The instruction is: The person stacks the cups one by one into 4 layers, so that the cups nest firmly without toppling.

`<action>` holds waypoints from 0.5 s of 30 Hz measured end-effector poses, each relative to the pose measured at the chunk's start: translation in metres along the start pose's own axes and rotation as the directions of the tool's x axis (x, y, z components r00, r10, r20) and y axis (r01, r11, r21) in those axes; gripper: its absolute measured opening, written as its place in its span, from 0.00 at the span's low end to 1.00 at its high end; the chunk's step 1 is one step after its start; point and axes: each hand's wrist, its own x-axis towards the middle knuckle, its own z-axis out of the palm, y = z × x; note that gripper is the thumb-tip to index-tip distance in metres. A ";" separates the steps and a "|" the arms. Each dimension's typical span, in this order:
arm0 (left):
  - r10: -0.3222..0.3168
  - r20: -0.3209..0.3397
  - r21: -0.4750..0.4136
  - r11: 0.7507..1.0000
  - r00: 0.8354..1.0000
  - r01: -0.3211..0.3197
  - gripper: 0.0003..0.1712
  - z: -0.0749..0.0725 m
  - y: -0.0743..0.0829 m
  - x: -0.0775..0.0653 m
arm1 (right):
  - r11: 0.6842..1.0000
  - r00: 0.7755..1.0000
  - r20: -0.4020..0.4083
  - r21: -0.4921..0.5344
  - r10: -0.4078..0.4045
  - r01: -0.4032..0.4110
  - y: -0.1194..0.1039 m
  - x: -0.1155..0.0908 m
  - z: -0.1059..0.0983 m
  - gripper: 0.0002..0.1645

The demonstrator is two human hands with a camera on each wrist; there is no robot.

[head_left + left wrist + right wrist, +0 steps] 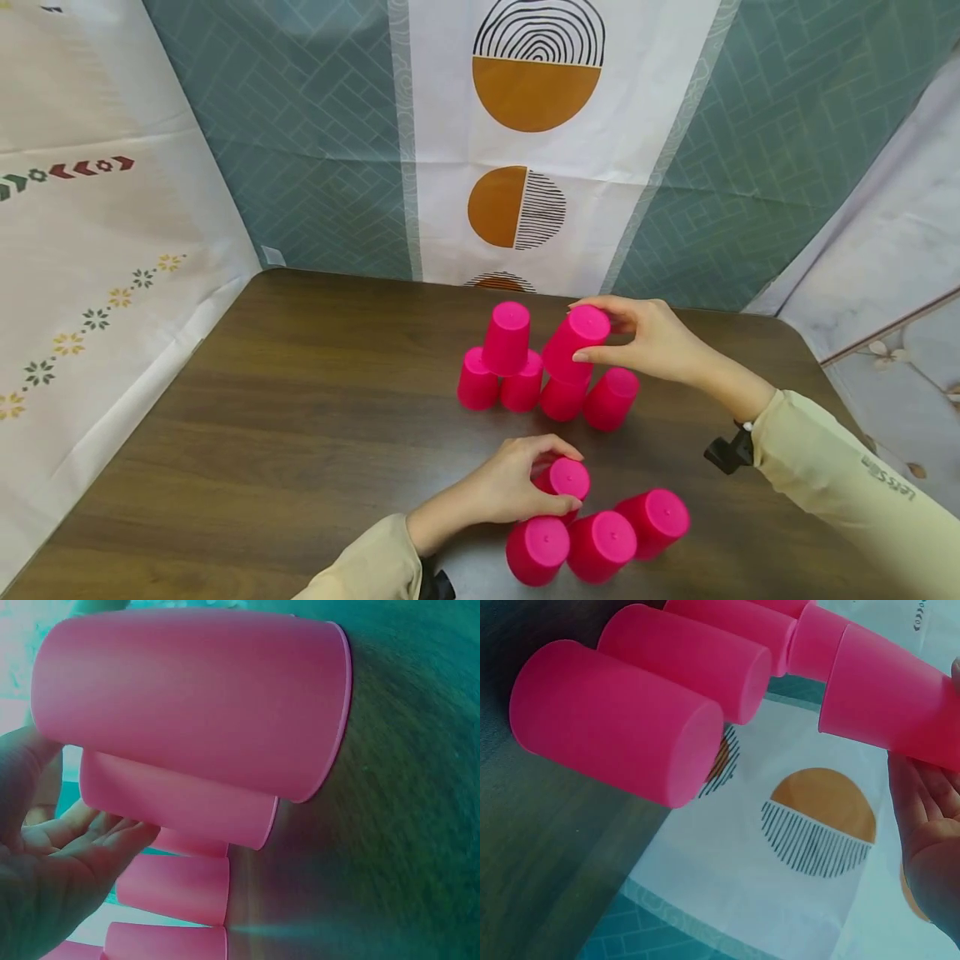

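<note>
My right hand (648,337) pinches an upside-down pink plastic cup (889,697) between thumb and fingers, above the right part of a back row of upside-down cups. Whether it touches the row cannot be told. Beside it, another cup (507,340) stands on the row's two left cups. The right end cup (611,400) tilts in the head view. Nearer the front, my left hand (517,483) curls thumb and fingers about an upside-down cup (567,479). Three more cups stand close by it: a left one (537,552), a middle one (602,547) and a right one (652,523).
All of this is on a dark brown wooden table (262,433). A patterned cloth (322,167) hangs behind its back edge, with pale cloths at the left (97,275) and right (900,333). Each wrist bears a black strap device.
</note>
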 end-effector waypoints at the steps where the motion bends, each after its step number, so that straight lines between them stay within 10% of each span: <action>1: 0.003 -0.003 -0.007 1.000 1.000 -0.003 0.24 0.000 0.000 0.001 | 1.000 1.000 0.001 0.003 0.013 -0.013 0.001 0.001 0.000 0.36; 8: 0.058 -0.004 0.162 0.985 0.998 -0.057 0.26 -0.002 0.002 0.003 | 0.998 0.998 0.019 0.008 0.060 -0.060 0.007 0.007 0.007 0.37; 15: 0.057 0.009 0.133 0.989 0.998 -0.058 0.26 -0.005 -0.001 0.003 | 0.998 0.997 0.031 0.002 0.068 -0.069 0.013 0.014 0.015 0.38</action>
